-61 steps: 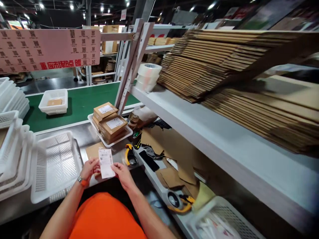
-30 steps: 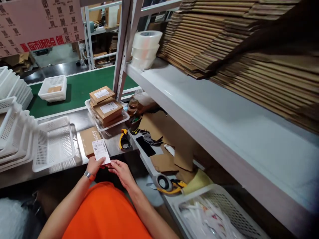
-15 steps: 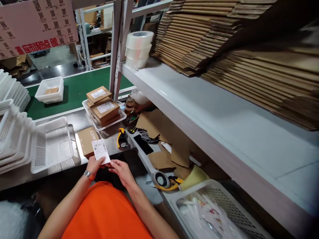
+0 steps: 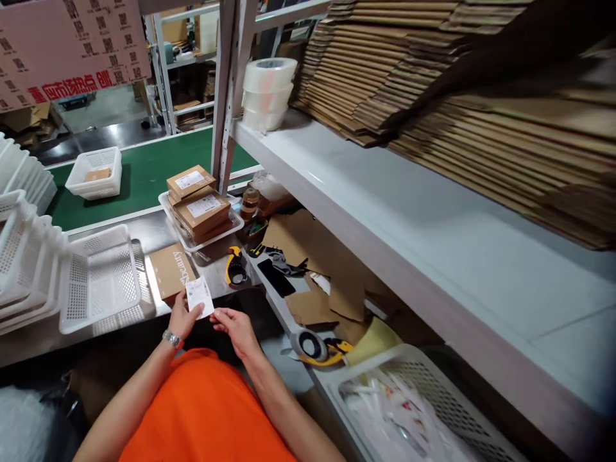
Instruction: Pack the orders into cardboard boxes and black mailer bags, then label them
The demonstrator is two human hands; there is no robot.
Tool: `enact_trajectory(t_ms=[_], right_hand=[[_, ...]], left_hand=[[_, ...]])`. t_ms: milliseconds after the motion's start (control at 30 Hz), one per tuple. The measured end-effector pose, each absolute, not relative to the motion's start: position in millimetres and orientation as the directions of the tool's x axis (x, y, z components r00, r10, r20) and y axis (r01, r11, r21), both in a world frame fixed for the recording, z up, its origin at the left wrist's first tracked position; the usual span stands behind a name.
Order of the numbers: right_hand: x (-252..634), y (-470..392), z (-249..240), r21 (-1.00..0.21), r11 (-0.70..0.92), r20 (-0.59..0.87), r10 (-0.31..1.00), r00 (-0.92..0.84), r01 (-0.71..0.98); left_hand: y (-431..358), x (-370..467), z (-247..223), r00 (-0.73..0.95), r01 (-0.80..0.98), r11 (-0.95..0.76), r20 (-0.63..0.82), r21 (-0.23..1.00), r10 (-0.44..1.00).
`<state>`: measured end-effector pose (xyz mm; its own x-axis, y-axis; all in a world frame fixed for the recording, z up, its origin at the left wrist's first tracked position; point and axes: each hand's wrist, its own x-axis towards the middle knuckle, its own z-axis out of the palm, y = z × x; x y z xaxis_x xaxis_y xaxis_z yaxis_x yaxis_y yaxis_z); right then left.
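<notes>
A white printed label [image 4: 199, 296] is held up in front of me, its face towards me. My left hand [image 4: 184, 317] pinches its lower left part, thumb on top. At the label's lower right corner, the thumb and finger of my right hand [image 4: 235, 327] are closed on the edge. Just beyond the label lies a brown cardboard box [image 4: 168, 268] with white lettering, flat on the metal bench; the label and my left hand overlap its near corner in view.
Left of the box sits a white perforated basket [image 4: 100, 276], beside stacked baskets [image 4: 33, 276]. Behind, labelled boxes [image 4: 202, 208] fill another basket. To the right are a yellow tape dispenser [image 4: 235, 266], a dark phone [image 4: 276, 277] and a shelf [image 4: 385, 224] bearing folded cartons [image 4: 505, 154].
The label has moved slightly right and down and tilted differently, uncovering more of the box's lettering. Both hands still hold it.
</notes>
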<state>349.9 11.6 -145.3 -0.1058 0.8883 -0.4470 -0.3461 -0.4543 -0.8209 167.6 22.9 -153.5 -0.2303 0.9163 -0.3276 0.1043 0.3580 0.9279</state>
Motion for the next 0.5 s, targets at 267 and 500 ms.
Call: enact_trajectory(t_ms=[267, 500], right_hand=[[352, 11, -137, -0.907, -0.363, -0.355, 0.932, -0.075, -0.212], [400, -13, -148, -0.768, -0.443, -0.420, 0.894, -0.160, -0.463]], left_hand=[[9, 182, -118, 0.145, 0.387, -0.028, -0.031, 0.922, 0.989], [22, 196, -120, -0.042, -0.128, 0.423, -0.431, 0.897, 0.902]])
